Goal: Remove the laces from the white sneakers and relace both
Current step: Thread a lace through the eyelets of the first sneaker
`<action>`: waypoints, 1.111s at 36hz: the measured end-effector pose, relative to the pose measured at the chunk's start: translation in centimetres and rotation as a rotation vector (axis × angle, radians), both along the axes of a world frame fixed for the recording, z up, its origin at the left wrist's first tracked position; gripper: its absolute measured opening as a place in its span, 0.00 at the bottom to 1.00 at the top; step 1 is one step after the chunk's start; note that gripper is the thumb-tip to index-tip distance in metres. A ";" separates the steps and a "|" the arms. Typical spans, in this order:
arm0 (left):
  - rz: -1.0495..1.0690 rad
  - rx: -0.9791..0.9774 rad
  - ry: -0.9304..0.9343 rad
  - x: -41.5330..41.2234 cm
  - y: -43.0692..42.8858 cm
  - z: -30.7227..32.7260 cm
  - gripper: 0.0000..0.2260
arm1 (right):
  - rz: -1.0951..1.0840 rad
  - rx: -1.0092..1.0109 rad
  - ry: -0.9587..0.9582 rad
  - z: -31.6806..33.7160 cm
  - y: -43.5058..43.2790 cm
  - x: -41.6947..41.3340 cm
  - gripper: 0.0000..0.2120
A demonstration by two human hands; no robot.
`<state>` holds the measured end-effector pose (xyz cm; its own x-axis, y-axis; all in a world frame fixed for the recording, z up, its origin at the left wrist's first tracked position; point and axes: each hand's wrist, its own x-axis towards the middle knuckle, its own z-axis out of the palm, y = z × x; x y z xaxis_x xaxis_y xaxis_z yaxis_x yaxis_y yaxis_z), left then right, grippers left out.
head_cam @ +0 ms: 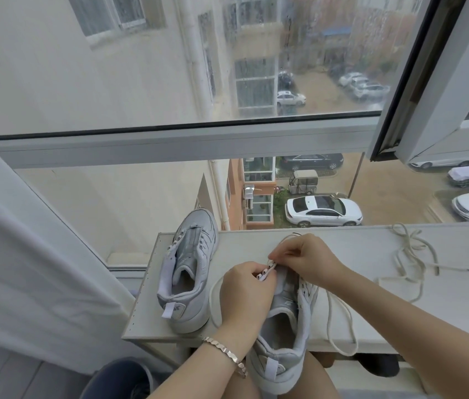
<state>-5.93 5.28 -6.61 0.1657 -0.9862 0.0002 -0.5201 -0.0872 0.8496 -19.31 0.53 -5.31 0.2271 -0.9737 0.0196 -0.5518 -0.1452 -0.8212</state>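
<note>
No words or numbers can be read here. The far white sneaker (pixel 190 272) on the surface (pixel 357 254) has a shiny patch (pixel 181 309) on its heel, with a small dark mark on it. It may be a brand sign, but it is too blurry to tell. The near white sneaker (pixel 285 326) has a heel patch (pixel 260 359) too, and nothing on it can be read. Out the window, the white car (pixel 322 210) and the other cars are too small for their number plates to be read.
</note>
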 end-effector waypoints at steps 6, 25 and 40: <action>0.047 -0.011 0.016 -0.1 0.0 -0.1 0.08 | -0.113 -0.026 0.065 -0.4 0.6 1.3 0.08; 0.021 -0.001 0.007 0.0 0.0 -0.4 0.06 | 0.245 -0.027 0.273 1.2 0.6 0.1 0.10; -0.014 -0.031 -0.029 0.1 0.0 -0.3 0.10 | 0.390 -0.071 0.406 1.6 -0.9 -0.5 0.08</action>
<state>-5.86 5.29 -6.89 0.1512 -0.9879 0.0354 -0.5457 -0.0535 0.8363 -19.77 -0.36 -3.70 0.5727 -0.8157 -0.0816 -0.7156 -0.4488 -0.5353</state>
